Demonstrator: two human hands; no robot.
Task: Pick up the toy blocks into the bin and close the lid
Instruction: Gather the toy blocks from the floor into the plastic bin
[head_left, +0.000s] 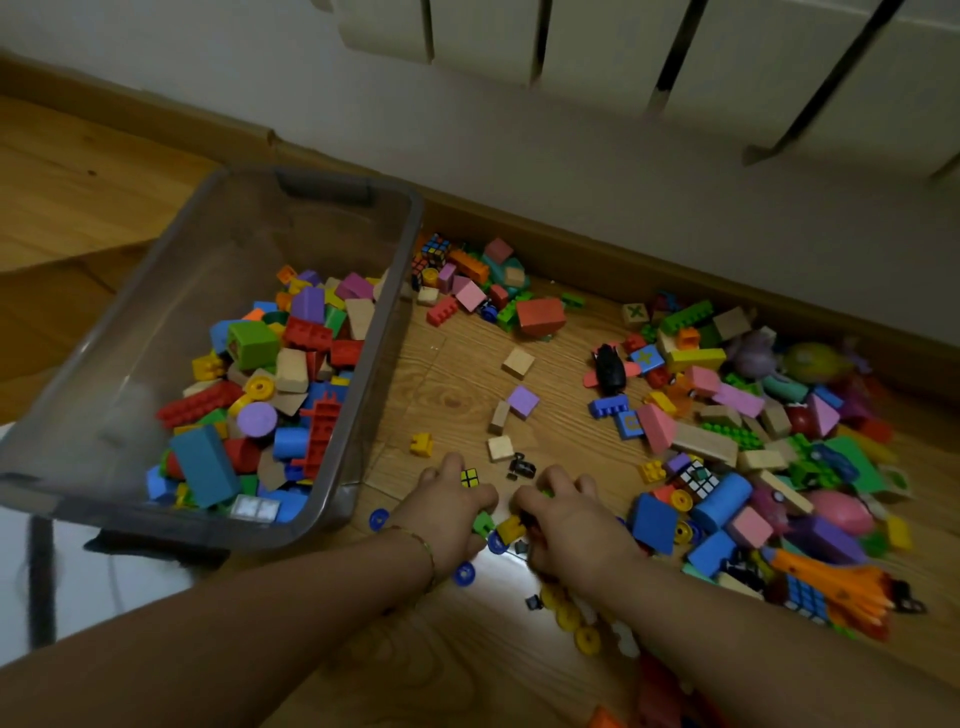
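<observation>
Wooden floor (457, 374) bears one bin (156, 291); left hand (452, 512), right hand (571, 525) clutch blocks (511, 529).

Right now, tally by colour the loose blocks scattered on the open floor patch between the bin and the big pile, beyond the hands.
Wooden blocks: 3
Purple block: 1
Yellow brick: 1
Total: 5
Left out: the small puzzle cube at the left hand and the black piece near it.
</observation>
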